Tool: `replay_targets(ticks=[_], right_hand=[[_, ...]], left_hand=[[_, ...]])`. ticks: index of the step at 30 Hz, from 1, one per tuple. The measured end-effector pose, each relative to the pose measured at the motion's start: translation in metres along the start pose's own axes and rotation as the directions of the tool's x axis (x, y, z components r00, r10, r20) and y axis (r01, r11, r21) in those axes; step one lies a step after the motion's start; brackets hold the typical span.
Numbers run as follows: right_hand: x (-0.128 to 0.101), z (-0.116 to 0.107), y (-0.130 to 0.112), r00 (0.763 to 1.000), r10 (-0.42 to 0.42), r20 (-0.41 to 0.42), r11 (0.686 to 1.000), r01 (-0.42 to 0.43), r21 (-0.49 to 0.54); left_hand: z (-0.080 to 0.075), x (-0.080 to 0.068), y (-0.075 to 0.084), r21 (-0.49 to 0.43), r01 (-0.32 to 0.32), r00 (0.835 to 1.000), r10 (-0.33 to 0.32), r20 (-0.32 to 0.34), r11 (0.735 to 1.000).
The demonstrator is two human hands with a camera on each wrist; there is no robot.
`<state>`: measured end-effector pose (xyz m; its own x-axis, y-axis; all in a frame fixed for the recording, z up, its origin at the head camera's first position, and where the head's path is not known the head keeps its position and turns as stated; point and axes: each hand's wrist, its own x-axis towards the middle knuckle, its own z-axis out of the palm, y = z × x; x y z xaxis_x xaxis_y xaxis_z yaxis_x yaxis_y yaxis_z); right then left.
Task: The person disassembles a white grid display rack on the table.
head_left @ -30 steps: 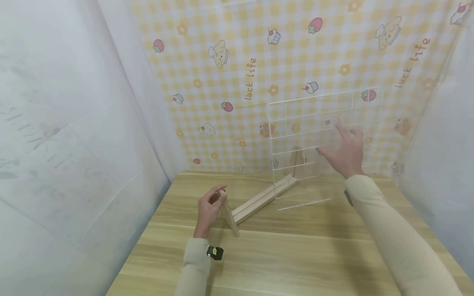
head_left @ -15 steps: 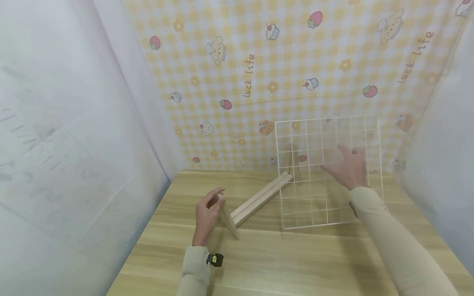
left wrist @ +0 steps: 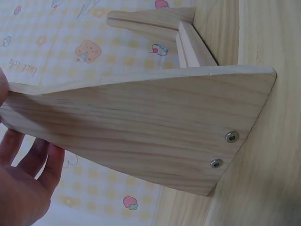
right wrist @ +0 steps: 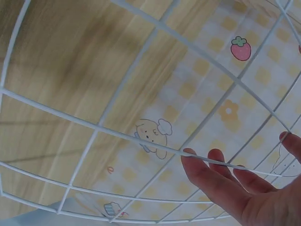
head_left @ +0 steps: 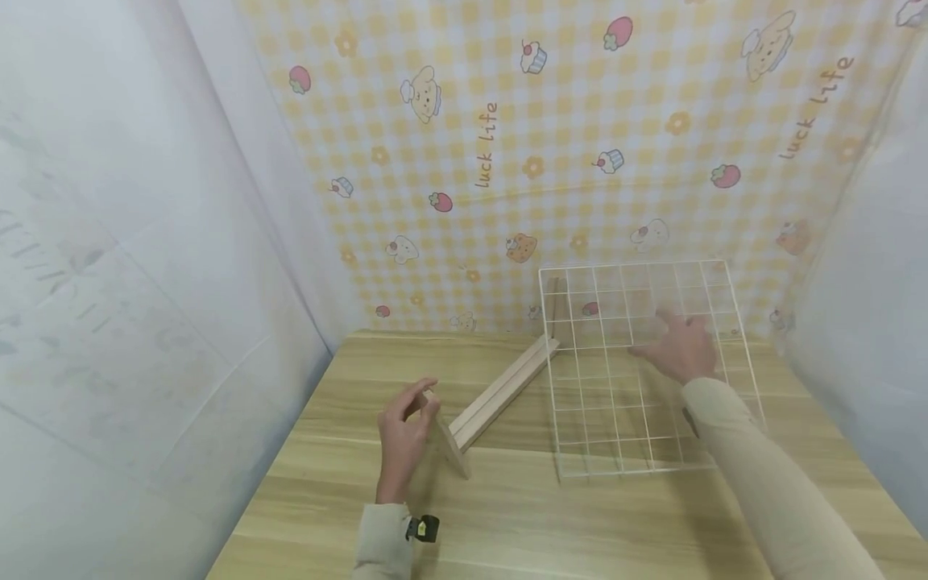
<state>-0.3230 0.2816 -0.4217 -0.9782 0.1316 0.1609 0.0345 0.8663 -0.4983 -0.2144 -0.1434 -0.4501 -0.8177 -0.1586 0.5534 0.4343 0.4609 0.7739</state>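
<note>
My left hand [head_left: 403, 441] pinches the upper end of a wooden side board [left wrist: 131, 117], part of a stand on the table. Two metal screws [left wrist: 232, 136] show near that board's lower edge in the left wrist view. Paired wooden rails [head_left: 503, 395] link it to a second, farther side board [head_left: 561, 310], overlapped by the grid in the head view. With my right hand [head_left: 681, 348] I hold a white wire grid panel [right wrist: 97, 127] by its wires, fingertips at a crossing wire. The panel leans over the right of the table, tilted, beside the stand.
The wood-grain table [head_left: 522, 524] meets a yellow checked cloth [head_left: 565, 105] at the back. A white sheet [head_left: 145, 242] hangs on the left, and another pale sheet [head_left: 863, 322] on the right.
My right hand has lowered the wire grid panel from in front of the cloth toward the table, its face now turned more to the head view. The left hand keeps its hold, shifting slightly nearer.
</note>
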Motion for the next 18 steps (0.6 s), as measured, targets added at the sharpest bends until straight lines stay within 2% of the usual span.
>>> replay_targets(ticks=[6, 11, 18], right_hand=[[0.001, 0.007, 0.008, 1.0, -0.007, 0.03, 0.998, 0.009, -0.054], [0.001, 0.011, 0.011, 0.999, -0.002, 0.033, 0.998, 0.004, -0.064], [0.001, 0.015, 0.012, 0.994, -0.038, 0.103, 0.989, 0.052, -0.14]], left_hand=[[0.007, -0.009, -0.019, -0.023, 0.02, 0.998, -0.022, -0.054, 1.0], [0.008, -0.015, -0.018, -0.017, 0.001, 0.997, -0.003, -0.077, 1.0], [0.01, -0.022, -0.013, -0.007, 0.015, 0.993, -0.015, -0.114, 1.0]])
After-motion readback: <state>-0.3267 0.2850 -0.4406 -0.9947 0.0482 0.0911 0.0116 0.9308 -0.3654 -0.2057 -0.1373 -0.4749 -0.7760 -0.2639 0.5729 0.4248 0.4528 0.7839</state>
